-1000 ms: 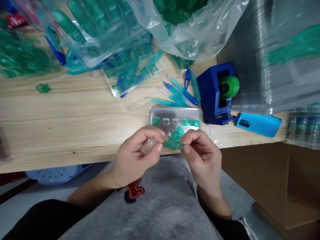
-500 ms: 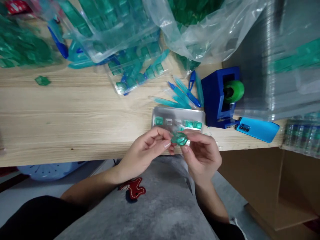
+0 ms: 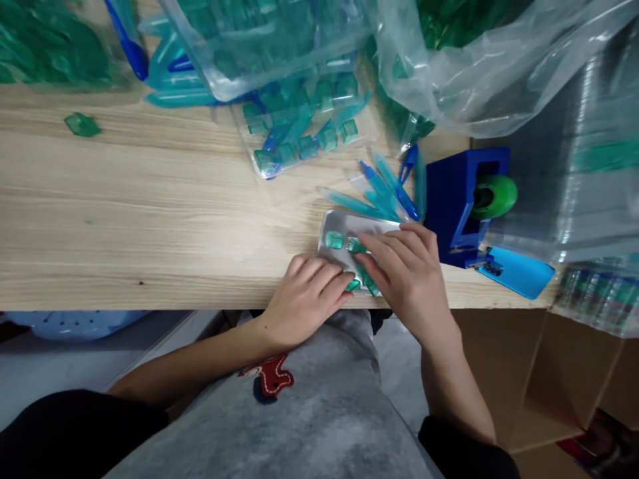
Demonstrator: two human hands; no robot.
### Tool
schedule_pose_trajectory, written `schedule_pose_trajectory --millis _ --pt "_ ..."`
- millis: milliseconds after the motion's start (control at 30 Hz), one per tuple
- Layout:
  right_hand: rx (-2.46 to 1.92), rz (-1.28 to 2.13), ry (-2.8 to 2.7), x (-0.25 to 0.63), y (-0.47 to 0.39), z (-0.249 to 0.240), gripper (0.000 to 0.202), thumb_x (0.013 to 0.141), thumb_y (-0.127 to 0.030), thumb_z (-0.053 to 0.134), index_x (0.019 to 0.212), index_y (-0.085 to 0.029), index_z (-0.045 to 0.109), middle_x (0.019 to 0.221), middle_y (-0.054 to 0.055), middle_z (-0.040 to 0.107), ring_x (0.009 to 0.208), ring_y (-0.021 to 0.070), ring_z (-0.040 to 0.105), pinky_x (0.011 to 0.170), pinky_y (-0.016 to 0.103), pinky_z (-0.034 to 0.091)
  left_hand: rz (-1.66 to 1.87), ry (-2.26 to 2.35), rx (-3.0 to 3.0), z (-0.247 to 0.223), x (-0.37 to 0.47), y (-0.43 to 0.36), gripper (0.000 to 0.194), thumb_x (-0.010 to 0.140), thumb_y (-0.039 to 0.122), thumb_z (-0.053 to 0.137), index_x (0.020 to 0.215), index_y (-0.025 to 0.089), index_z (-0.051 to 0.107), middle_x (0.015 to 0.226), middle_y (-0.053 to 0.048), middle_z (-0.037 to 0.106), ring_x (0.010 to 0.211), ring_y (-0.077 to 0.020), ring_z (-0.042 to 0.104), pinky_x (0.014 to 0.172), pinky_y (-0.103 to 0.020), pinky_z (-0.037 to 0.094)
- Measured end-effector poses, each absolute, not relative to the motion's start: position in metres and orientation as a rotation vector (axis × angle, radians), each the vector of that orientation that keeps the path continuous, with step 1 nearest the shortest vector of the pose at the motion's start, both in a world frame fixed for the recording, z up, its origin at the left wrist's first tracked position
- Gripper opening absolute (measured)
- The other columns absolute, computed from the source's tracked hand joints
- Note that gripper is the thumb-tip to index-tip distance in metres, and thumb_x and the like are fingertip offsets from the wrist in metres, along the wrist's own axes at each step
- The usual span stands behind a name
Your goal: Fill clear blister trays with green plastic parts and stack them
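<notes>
Seemingly, a person in a grey top [image 3: 324, 412] is settling green cubes [image 3: 334, 240] into a shallow tray [image 3: 349, 223] at the near edge of a wooden desk [image 3: 190, 193]. By the look of it, the next move calls for light, exact pressure, so that one cube sits straight without its neighbours being nudged. The left hand [image 3: 305, 301] lies palm down, wrist low, fingers close together at the tray's near left side. Their tips are at a near cube [image 3: 353, 285]; whether they grip it, I cannot tell. The right hand [image 3: 412, 279] arches down over the tray's right part, hiding much of it. Its thumb and index finger stand apart, with a far cube [image 3: 356, 245] at their tips, pinched or merely touched, I cannot say. Just beyond the tray lie blue sticks [image 3: 357, 204]. To the right are a blue tape dispenser [image 3: 446, 193] and a phone [image 3: 524, 274]. Farthest back is a clear bag [image 3: 464, 93] with green contents.
</notes>
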State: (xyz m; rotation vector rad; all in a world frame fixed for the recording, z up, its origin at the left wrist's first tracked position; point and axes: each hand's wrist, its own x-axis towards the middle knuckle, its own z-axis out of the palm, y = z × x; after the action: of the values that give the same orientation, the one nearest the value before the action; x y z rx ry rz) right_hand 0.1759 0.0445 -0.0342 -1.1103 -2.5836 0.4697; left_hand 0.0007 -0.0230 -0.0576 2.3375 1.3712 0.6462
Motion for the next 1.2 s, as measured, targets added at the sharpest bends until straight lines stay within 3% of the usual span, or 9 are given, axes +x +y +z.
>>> schedule_pose_trajectory --millis 167,333,433,533,633,767,1000,1200 --pt "-1.072 0.301 -2.644 0.171 0.042 -0.039 0.019 0.093 -0.016 0.055 0.109 -0.024 0.061 0.095 0.003 0.073 0.089 0.0199 0.06 0.092 0.041 0.043 0.631 1.388 2.345 -0.059 0.003 -0.022 0.013 0.094 0.022 0.054 0.096 0.014 0.064 0.084 -0.006 0.069 0.077 -0.0203 0.055 0.072 -0.035 0.037" --pt "-1.201 0.397 -2.599 0.17 0.043 -0.051 0.016 0.094 -0.025 0.057 0.108 -0.025 0.064 0.094 0.003 0.072 0.09 0.0216 0.06 0.093 0.045 0.04 0.573 1.39 2.319 -0.058 0.005 -0.021 0.011 0.093 0.02 0.055 0.087 0.017 0.063 0.083 -0.004 0.068 0.078 -0.0206 0.055 0.075 -0.036 0.037" --pt "-1.202 0.434 -2.557 0.175 0.043 -0.05 0.023 0.091 -0.028 0.061 0.115 -0.026 0.062 0.101 0.004 0.071 0.096 0.0235 0.06 0.097 0.047 0.039 0.59 1.36 2.248 -0.055 0.002 -0.02 0.01 0.092 0.017 0.054 0.086 0.017 0.062 0.082 -0.004 0.069 0.078 -0.021 0.056 0.074 -0.037 0.038" --pt "-1.251 0.465 -2.377 0.182 0.038 -0.036 0.036 0.088 -0.027 0.065 0.123 -0.026 0.058 0.111 0.007 0.069 0.1 0.0254 0.061 0.089 0.045 0.044 0.738 1.337 1.964 -0.047 -0.007 -0.017 0.006 0.092 0.019 0.055 0.09 0.019 0.06 0.084 -0.002 0.069 0.08 -0.0191 0.059 0.074 -0.035 0.042" --pt "-1.307 0.703 -2.132 0.185 0.023 -0.018 0.03 0.088 -0.018 0.065 0.116 -0.028 0.062 0.103 0.005 0.07 0.093 0.0217 0.064 0.079 0.038 0.048 0.86 1.357 1.552 -0.036 -0.013 -0.015 0.005 0.091 0.019 0.056 0.094 0.022 0.059 0.088 -0.001 0.068 0.083 -0.0156 0.063 0.073 -0.03 0.048" --pt "-1.217 1.148 -1.788 0.179 0.002 -0.006 0.028 0.086 -0.014 0.066 0.111 -0.028 0.064 0.096 0.0 0.072 0.087 0.0188 0.064 0.079 0.037 0.05 0.962 1.326 1.352 -0.024 -0.011 -0.013 0.005 0.09 0.02 0.058 0.094 0.023 0.06 0.09 -0.001 0.068 0.086 -0.0154 0.065 0.077 -0.03 0.053" --pt "-1.285 1.314 -1.419 0.172 -0.01 -0.005 0.027 0.085 -0.008 0.064 0.104 -0.027 0.066 0.093 -0.001 0.069 0.089 0.0149 0.064 0.078 0.031 0.053 0.999 1.321 1.832 -0.016 -0.002 -0.01 0.012 0.09 0.02 0.059 0.099 0.029 0.059 0.09 0.001 0.072 0.082 -0.0178 0.066 0.075 -0.037 0.051" --pt "-1.261 1.308 -1.425 0.169 -0.01 -0.006 0.025 0.085 -0.005 0.062 0.1 -0.026 0.066 0.089 -0.002 0.066 0.084 0.0129 0.06 0.077 0.03 0.051 0.977 1.423 2.395 -0.012 -0.002 -0.005 0.01 0.087 0.014 0.061 0.09 0.024 0.061 0.081 0.004 0.076 0.071 -0.015 0.067 0.07 -0.035 0.046"
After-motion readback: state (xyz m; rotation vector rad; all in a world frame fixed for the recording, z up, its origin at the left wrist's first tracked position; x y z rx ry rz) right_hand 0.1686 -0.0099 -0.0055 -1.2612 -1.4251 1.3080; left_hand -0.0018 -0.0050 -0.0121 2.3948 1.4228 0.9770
